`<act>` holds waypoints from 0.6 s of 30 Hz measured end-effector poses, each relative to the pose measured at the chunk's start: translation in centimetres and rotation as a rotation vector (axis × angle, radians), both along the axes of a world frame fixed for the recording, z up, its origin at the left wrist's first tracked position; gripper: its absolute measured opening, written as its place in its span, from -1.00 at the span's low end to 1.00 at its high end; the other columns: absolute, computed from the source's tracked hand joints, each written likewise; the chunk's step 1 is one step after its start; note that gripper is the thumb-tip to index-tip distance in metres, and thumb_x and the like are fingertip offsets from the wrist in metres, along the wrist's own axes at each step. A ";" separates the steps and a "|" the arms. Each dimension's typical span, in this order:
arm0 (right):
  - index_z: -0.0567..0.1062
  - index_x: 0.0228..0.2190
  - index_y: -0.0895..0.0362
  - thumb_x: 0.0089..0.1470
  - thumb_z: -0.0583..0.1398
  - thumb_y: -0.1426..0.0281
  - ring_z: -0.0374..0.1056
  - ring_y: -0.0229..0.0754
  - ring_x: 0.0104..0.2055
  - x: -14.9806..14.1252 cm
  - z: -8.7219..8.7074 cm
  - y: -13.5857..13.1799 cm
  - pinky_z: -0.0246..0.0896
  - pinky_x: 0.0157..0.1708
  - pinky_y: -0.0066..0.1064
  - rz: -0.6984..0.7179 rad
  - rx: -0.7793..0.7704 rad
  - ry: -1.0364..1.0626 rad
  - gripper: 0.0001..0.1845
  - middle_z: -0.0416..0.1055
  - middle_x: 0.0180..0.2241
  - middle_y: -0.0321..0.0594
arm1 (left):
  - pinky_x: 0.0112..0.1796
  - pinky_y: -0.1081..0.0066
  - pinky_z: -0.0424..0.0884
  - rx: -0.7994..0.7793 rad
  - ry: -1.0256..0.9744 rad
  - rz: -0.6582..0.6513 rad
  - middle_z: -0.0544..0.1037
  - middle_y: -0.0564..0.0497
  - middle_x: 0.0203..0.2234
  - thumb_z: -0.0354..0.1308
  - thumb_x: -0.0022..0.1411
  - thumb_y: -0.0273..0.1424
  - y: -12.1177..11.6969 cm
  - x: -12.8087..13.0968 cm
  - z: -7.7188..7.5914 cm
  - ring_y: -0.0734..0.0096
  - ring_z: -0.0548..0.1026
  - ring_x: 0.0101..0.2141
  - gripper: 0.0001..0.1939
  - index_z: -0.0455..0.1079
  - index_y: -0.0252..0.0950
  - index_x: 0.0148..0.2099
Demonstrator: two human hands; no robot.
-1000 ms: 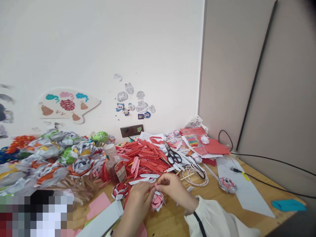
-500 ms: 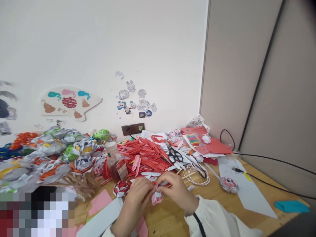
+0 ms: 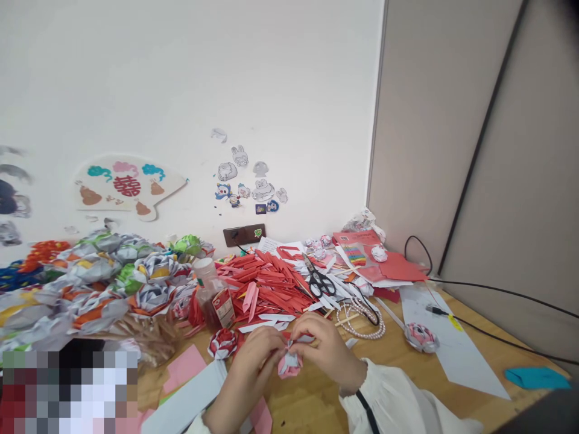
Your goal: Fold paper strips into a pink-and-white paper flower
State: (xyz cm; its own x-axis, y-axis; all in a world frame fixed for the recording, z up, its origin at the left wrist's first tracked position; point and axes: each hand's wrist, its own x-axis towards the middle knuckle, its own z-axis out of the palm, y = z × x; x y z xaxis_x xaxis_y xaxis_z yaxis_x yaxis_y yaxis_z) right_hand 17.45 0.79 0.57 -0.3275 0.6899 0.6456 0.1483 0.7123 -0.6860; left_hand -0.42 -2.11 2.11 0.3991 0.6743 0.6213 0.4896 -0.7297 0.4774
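Observation:
Both my hands meet low in the middle over a small pink and white paper flower (image 3: 289, 364). My left hand (image 3: 256, 364) wraps its fingers round the flower's left side. My right hand (image 3: 323, 348), in a white sleeve, pinches the flower's top from the right. A finished red and white paper flower (image 3: 222, 343) lies on the wooden table just left of my hands. Behind them is a heap of folded red paper strips (image 3: 265, 283).
Black scissors (image 3: 319, 281) and a string of pearl beads (image 3: 364, 319) lie behind my right hand. A brown bottle (image 3: 215, 298) stands by a pile of paper flowers (image 3: 99, 286). Another small flower (image 3: 420, 336) rests on white paper (image 3: 452, 349) at right, near black cables (image 3: 497, 340).
My hands have kept working the pink flower, turning it slightly and lifting it a little. The view has drifted a bit to the left and downward.

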 end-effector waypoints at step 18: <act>0.54 -0.46 0.06 0.00 0.26 0.37 0.37 -0.18 -0.32 0.0 0.2 -0.1 0.22 -0.27 -0.40 0.035 -0.083 0.058 -0.94 0.46 -0.42 -0.25 | -0.34 0.45 0.40 -0.063 -0.157 -0.029 0.51 0.00 -0.45 0.01 0.24 -0.44 -0.1 0.2 -0.4 0.40 0.47 -0.39 -0.84 0.35 -0.24 -0.40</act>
